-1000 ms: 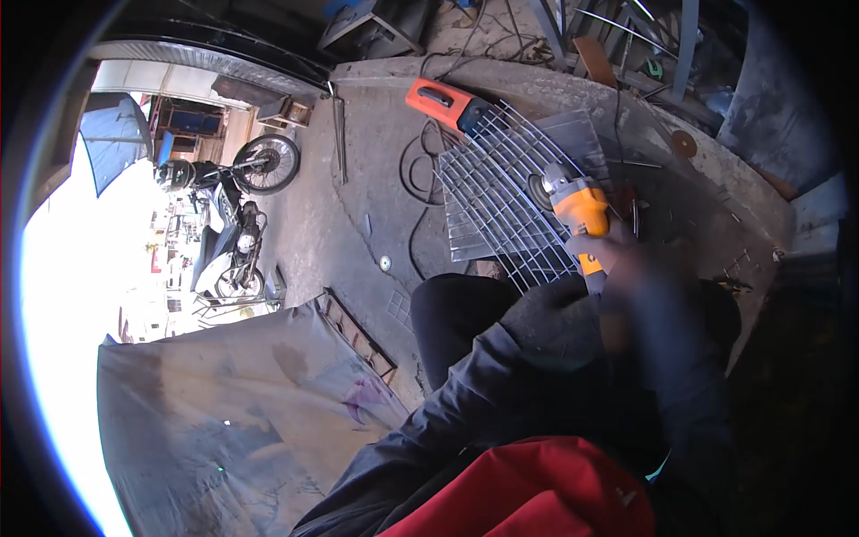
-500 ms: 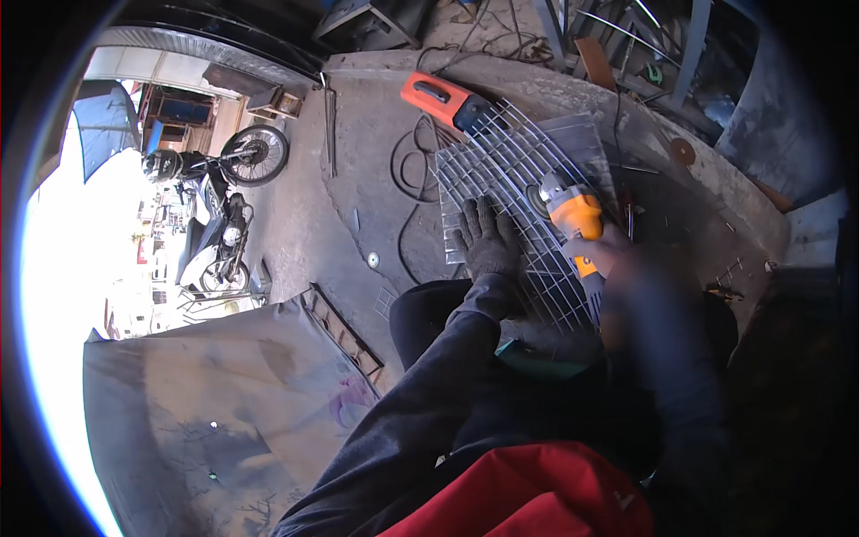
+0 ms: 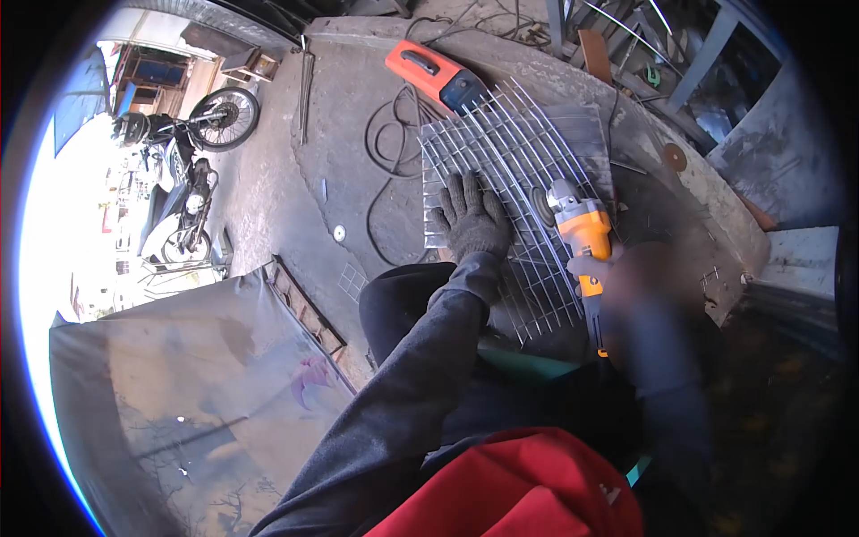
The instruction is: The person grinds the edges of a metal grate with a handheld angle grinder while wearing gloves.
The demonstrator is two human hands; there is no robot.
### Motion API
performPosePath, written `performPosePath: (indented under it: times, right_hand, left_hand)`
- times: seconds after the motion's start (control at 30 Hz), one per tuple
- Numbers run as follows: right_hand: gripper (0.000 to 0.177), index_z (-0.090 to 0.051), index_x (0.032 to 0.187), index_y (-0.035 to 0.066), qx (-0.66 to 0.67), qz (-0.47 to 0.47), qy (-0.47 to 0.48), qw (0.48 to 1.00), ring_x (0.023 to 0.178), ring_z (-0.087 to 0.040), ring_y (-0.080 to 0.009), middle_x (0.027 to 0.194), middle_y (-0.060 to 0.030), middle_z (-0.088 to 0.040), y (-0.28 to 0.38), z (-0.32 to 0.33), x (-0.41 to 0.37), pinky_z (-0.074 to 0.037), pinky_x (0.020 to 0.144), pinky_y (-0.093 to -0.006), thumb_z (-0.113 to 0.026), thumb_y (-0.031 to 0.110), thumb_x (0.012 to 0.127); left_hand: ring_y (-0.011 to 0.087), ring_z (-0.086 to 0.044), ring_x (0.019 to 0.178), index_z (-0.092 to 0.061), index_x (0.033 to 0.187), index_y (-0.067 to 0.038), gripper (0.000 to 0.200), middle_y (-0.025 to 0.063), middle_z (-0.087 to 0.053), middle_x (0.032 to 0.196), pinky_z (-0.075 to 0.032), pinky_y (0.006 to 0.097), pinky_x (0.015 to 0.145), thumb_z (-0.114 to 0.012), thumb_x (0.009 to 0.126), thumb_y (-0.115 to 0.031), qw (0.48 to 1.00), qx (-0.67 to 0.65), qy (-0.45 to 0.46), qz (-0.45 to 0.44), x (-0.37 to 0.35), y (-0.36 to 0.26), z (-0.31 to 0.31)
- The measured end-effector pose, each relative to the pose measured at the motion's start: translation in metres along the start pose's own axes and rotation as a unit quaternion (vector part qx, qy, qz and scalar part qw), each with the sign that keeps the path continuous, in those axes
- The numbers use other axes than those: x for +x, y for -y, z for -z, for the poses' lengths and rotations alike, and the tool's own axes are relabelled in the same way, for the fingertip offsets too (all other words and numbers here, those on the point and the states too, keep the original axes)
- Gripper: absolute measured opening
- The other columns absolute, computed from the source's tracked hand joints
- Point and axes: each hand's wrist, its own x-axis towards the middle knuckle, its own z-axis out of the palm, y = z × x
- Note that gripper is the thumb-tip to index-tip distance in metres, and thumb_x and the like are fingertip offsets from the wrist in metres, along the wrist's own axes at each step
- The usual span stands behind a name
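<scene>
A wire grid (image 3: 491, 141) of crossed metal rods lies over a flat metal sheet (image 3: 586, 134) on the ground in front of me. My left hand (image 3: 477, 222), in a dark grey knitted glove, rests on the grid with its fingers stretched out. My right hand (image 3: 598, 268) is wrapped round the body of a yellow angle grinder (image 3: 586, 231); the wrist behind it is blurred. The grinder's disc (image 3: 543, 207) is tilted on edge over the rods, right of my left hand.
An orange machine (image 3: 436, 73) with a handle stands beyond the grid, beside a coiled cable (image 3: 386, 148). A motorcycle (image 3: 192, 179) is parked at left. Metal scraps (image 3: 640, 67) lie at upper right, and a loose disc (image 3: 675, 157) leans by the low ledge.
My view has shifted, so the surroundings sit further left and up. The grinder has moved slightly towards me and right relative to the grid. My left hand stays flat on the rods.
</scene>
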Motion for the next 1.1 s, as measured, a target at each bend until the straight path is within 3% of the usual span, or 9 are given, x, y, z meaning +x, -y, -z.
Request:
performPosePath:
  times: [0.13, 0.17, 0.27, 0.3, 0.4, 0.7, 0.87, 1.1]
  right_hand:
    - [0.044, -0.064, 0.117, 0.002, -0.024, -0.027, -0.013, 0.999, 0.070, -0.069, -0.0169, 0.088, -0.0069, -0.068, -0.002, 0.006, 0.003, -0.059, 0.065, -0.0330, -0.082, 0.021, 0.081]
    - [0.045, -0.064, 0.117, 0.003, -0.024, -0.022, -0.009, 0.999, 0.072, -0.069, -0.0168, 0.090, -0.0070, -0.068, -0.001, 0.004, 0.004, -0.059, 0.066, -0.0332, -0.082, 0.021, 0.080]
    - [0.045, -0.065, 0.117, 0.003, -0.012, 0.006, -0.009, 1.000, 0.078, -0.069, -0.0168, 0.093, -0.0066, -0.069, 0.002, 0.000, 0.009, -0.057, 0.072, -0.0334, -0.082, 0.023, 0.080]
    - [0.045, -0.065, 0.117, 0.003, -0.037, 0.005, -0.019, 0.999, 0.080, -0.069, -0.0168, 0.094, -0.0063, -0.069, 0.002, 0.000, 0.010, -0.057, 0.074, -0.0330, -0.082, 0.023, 0.081]
    - [0.044, -0.065, 0.117, 0.003, -0.060, -0.013, -0.012, 0.998, 0.084, -0.068, -0.0173, 0.095, -0.0059, -0.069, 0.006, -0.006, 0.003, -0.055, 0.078, -0.0325, -0.081, 0.022, 0.081]
    - [0.039, -0.062, 0.116, 0.004, 0.030, -0.057, 0.008, 0.998, 0.071, -0.068, -0.0148, 0.090, -0.0037, -0.064, -0.003, -0.002, -0.007, -0.057, 0.065, -0.0308, -0.079, 0.017, 0.083]
    - [0.040, -0.062, 0.115, 0.003, 0.008, -0.002, -0.006, 1.000, 0.074, -0.066, -0.0136, 0.092, -0.0036, -0.064, 0.012, -0.013, 0.018, -0.056, 0.066, -0.0303, -0.080, 0.018, 0.083]
    - [0.042, -0.062, 0.115, 0.003, -0.017, 0.004, -0.007, 1.000, 0.080, -0.066, -0.0125, 0.096, -0.0037, -0.065, 0.018, -0.015, 0.044, -0.055, 0.070, -0.0297, -0.081, 0.018, 0.082]
  left_hand:
    - [0.0376, -0.024, 0.159, -0.048, 0.156, -0.020, 0.058, 0.0137, -0.034, 0.170, -0.010, 0.0580, 0.129, -0.046, 0.105, -0.048, 0.999, -0.028, -0.036, 0.019, 0.004, -0.005, 0.004]
    - [0.0375, -0.032, 0.154, -0.058, 0.142, -0.018, 0.049, 0.0133, -0.044, 0.161, -0.014, 0.0579, 0.128, -0.052, 0.103, -0.046, 0.996, -0.050, -0.074, 0.024, 0.006, -0.009, 0.006]
    - [0.0364, -0.037, 0.149, -0.062, 0.132, -0.017, 0.041, 0.0131, -0.050, 0.151, -0.017, 0.0586, 0.126, -0.055, 0.102, -0.044, 0.994, -0.062, -0.083, 0.043, 0.023, -0.007, 0.006]
    - [0.0362, -0.039, 0.145, -0.064, 0.126, -0.016, 0.037, 0.0134, -0.052, 0.145, -0.018, 0.0600, 0.125, -0.057, 0.101, -0.042, 0.991, -0.068, -0.118, 0.013, 0.025, -0.007, 0.006]
    - [0.0360, -0.039, 0.146, -0.064, 0.128, -0.016, 0.038, 0.0135, -0.052, 0.145, -0.018, 0.0607, 0.125, -0.057, 0.101, -0.043, 0.994, -0.026, -0.109, 0.001, 0.027, -0.005, 0.009]
    - [0.0357, -0.036, 0.150, -0.064, 0.131, -0.021, 0.038, 0.0112, -0.053, 0.148, -0.015, 0.0609, 0.127, -0.058, 0.101, -0.043, 0.996, -0.036, -0.084, 0.023, 0.028, -0.008, 0.015]
    - [0.0359, -0.037, 0.150, -0.065, 0.131, -0.021, 0.038, 0.0112, -0.054, 0.147, -0.015, 0.0611, 0.127, -0.058, 0.101, -0.043, 0.995, -0.035, -0.084, 0.030, 0.028, -0.008, 0.015]
    - [0.0367, -0.039, 0.148, -0.065, 0.130, -0.020, 0.038, 0.0116, -0.055, 0.146, -0.017, 0.0614, 0.125, -0.060, 0.100, -0.042, 0.994, -0.037, -0.101, 0.019, 0.028, -0.005, 0.011]
